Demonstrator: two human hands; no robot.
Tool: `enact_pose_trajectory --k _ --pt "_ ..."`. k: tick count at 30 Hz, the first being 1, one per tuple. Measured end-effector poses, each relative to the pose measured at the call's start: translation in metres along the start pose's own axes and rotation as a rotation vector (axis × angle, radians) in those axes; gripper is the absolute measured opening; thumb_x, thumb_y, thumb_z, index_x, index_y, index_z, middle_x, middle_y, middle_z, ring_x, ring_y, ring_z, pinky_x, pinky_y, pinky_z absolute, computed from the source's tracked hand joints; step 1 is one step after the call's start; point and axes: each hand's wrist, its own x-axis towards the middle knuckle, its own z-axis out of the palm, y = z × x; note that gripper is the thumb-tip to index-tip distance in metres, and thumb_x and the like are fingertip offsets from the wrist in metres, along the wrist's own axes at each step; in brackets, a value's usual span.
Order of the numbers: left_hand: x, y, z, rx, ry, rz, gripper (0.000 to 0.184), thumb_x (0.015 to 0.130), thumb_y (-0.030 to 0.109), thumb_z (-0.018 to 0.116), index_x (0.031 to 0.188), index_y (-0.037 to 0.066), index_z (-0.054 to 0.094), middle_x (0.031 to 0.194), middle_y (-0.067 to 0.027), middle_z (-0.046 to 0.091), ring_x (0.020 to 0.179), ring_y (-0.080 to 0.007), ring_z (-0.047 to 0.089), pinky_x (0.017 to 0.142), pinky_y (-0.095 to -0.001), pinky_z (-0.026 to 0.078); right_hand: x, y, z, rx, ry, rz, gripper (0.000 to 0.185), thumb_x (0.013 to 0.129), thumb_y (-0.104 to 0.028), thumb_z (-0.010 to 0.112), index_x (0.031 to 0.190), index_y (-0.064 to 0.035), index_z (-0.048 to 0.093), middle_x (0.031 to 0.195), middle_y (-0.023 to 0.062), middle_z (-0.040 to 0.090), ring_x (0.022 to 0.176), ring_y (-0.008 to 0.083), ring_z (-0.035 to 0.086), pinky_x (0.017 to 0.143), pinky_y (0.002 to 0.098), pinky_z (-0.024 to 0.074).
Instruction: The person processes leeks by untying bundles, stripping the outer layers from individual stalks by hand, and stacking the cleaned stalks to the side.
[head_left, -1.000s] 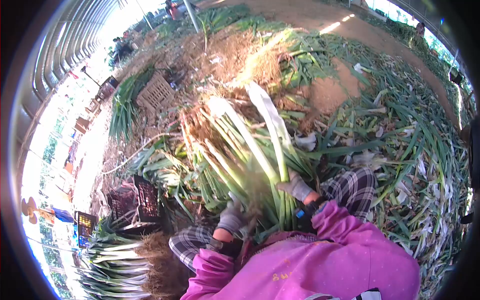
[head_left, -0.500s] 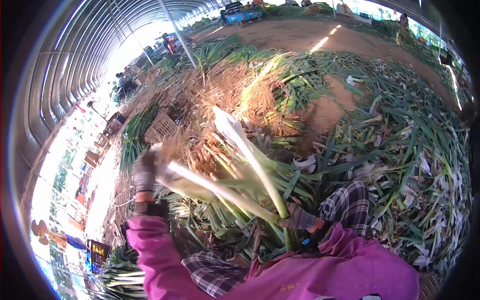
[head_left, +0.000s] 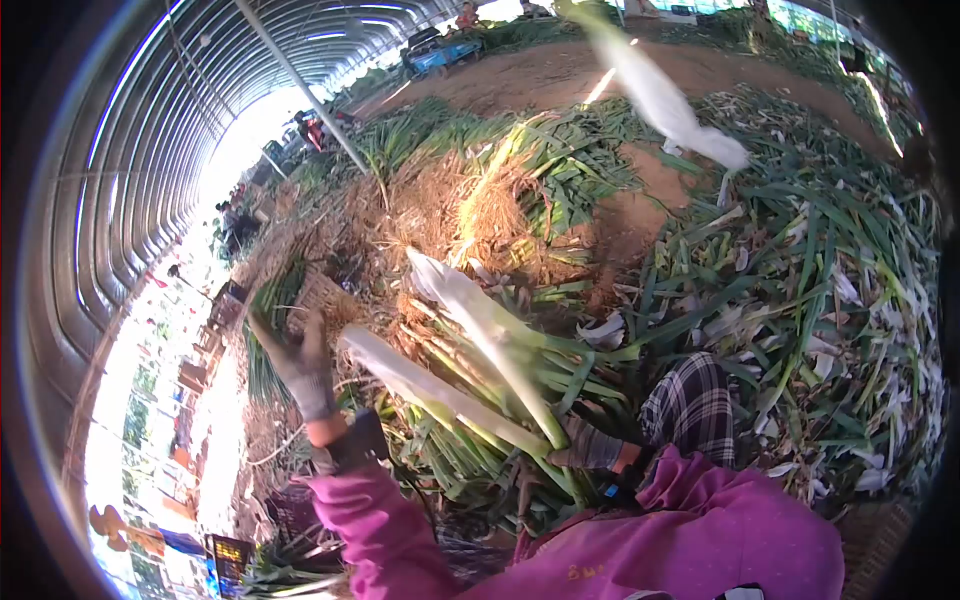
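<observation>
My left hand (head_left: 302, 368), in a grey glove, is raised at the left with its fingers spread and nothing in them. Low in the middle, my right hand (head_left: 592, 446), also gloved, is closed round the green part of two thick leeks. One white stalk (head_left: 480, 325) points up and away; the other stalk (head_left: 420, 385) slants to the left, its root end near my left hand. Behind them lies a pile of leeks (head_left: 450, 345) with roots. A blurred white and green leaf piece (head_left: 665, 100) is in the air at the upper right.
Leaf scraps (head_left: 800, 300) cover the ground at the right. Rooty bundles (head_left: 490, 215) lie ahead. A plastic crate (head_left: 325, 295) stands behind my left hand, and a dark crate (head_left: 228, 560) at the lower left. A blue vehicle (head_left: 445, 57) and people are far off.
My left hand has gone from beside the stalks up to the left and its fingers have spread. A leaf piece now flies at the upper right. My right hand has kept hold of the leeks.
</observation>
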Motion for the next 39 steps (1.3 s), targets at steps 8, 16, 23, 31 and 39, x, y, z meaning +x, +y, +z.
enact_pose_trajectory --k 8,16,23,31,39 --pt "-0.025 0.008 -0.070 -0.225 -0.679 -0.722 0.041 0.074 0.027 0.071 0.103 0.002 0.057 0.083 -0.0030 0.059 0.069 -0.0116 0.055 0.059 -0.0258 0.045 -0.011 0.034 0.017 0.224 -0.236 0.114 0.043 0.065 -0.019 0.067 0.103 -0.0029 0.055 0.080 0.0073 0.058 0.074 0.0165 0.054 0.067 0.0288 0.0428" --pt "0.027 -0.129 -0.204 0.129 -0.181 -0.634 0.028 0.079 0.027 0.061 0.097 0.007 0.055 0.096 -0.0059 0.060 0.081 -0.0174 0.058 0.060 -0.0312 0.048 -0.015 0.026 0.022 0.540 -0.326 0.112 0.045 0.065 -0.014 0.066 0.106 -0.0040 0.052 0.083 0.0059 0.059 0.078 0.0146 0.054 0.072 0.0285 0.0440" --pt "-0.074 -0.030 -0.055 -0.844 -0.455 -0.786 0.043 0.084 0.028 0.055 0.115 0.001 0.043 0.108 -0.0112 0.056 0.093 -0.0205 0.057 0.078 -0.0334 0.051 -0.016 0.043 0.047 0.542 -0.459 0.083 0.040 0.067 -0.006 0.064 0.105 -0.0057 0.053 0.087 0.0027 0.060 0.079 0.0104 0.054 0.072 0.0270 0.0463" --pt "-0.009 -0.024 0.034 -0.720 -0.748 -0.668 0.059 0.083 0.038 0.055 0.126 0.003 0.035 0.116 -0.0145 0.052 0.099 -0.0240 0.056 0.080 -0.0368 0.052 -0.013 0.052 0.046 0.959 -0.581 0.213 0.040 0.066 -0.002 0.060 0.106 -0.0048 0.053 0.093 0.0014 0.057 0.085 0.0112 0.052 0.077 0.0276 0.0448" --pt "-0.034 0.006 0.001 -1.223 -0.808 -0.846 0.064 0.081 0.039 0.057 0.129 0.004 0.032 0.116 -0.0149 0.051 0.097 -0.0243 0.056 0.076 -0.0373 0.052 -0.009 0.047 0.037 0.868 -0.581 0.156 0.039 0.066 -0.002 0.059 0.104 -0.0039 0.054 0.090 0.0020 0.057 0.085 0.0112 0.051 0.078 0.0275 0.0441"
